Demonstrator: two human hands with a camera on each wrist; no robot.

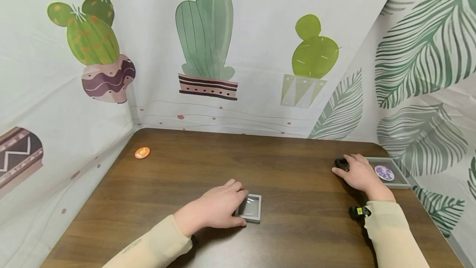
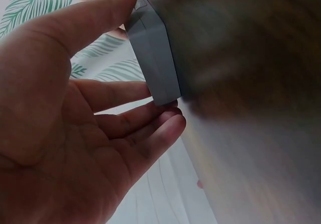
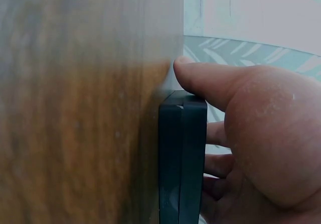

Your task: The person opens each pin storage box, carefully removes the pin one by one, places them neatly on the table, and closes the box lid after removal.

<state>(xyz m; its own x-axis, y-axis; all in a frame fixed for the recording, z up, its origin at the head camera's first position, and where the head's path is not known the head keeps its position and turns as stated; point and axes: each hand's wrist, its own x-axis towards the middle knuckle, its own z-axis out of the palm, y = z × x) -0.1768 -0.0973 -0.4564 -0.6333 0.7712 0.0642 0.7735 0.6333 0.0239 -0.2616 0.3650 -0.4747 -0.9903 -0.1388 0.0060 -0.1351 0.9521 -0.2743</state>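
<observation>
My left hand (image 1: 219, 205) holds a small square grey display frame (image 1: 253, 206) with a clear film window, near the front middle of the wooden table. In the left wrist view, the thumb lies at one edge of the grey frame (image 2: 155, 58) and the fingertips at the opposite edge. At the right, my right hand (image 1: 358, 173) grips a black case (image 1: 340, 163), mostly covered by the hand. The right wrist view shows the thumb against one end of the black case (image 3: 183, 158), which has a seam along its side; the fingers are partly hidden behind it.
Just right of my right hand lies a larger grey frame (image 1: 398, 184) with a round purple-and-white piece (image 1: 384, 173) in it. A round orange disc (image 1: 142, 152) lies at the table's far left. Printed cloth (image 1: 260, 53) hangs behind the table (image 1: 208, 156).
</observation>
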